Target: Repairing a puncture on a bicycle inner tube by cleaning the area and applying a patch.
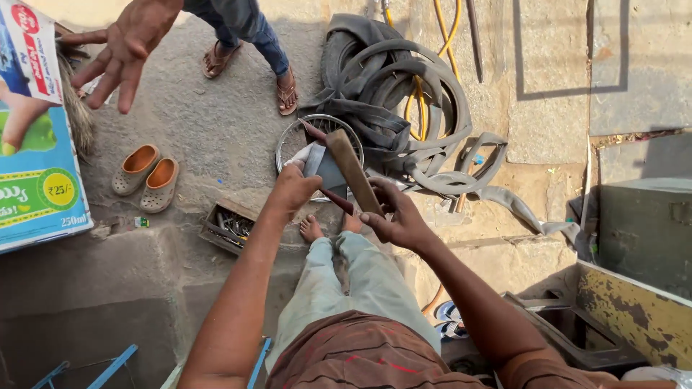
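My left hand point(292, 189) is closed on a grey piece of rubber tube point(324, 167) held over my knees. My right hand point(400, 220) grips a flat wooden-looking rasp point(351, 169) that lies slanted across the rubber piece. A thin dark red rod point(336, 199) runs under both. My bare feet point(311, 228) rest on the ground below. Behind the hands lies a small wheel rim point(287, 140).
A pile of black inner tubes point(404, 101) and a yellow hose point(441, 29) lie ahead. Another person's hand point(122, 47) and sandalled feet point(287, 90) are at upper left. Orange clogs point(148, 175), a tool tray point(227, 227), a printed board point(36, 130) and metal boxes point(641, 230) surround me.
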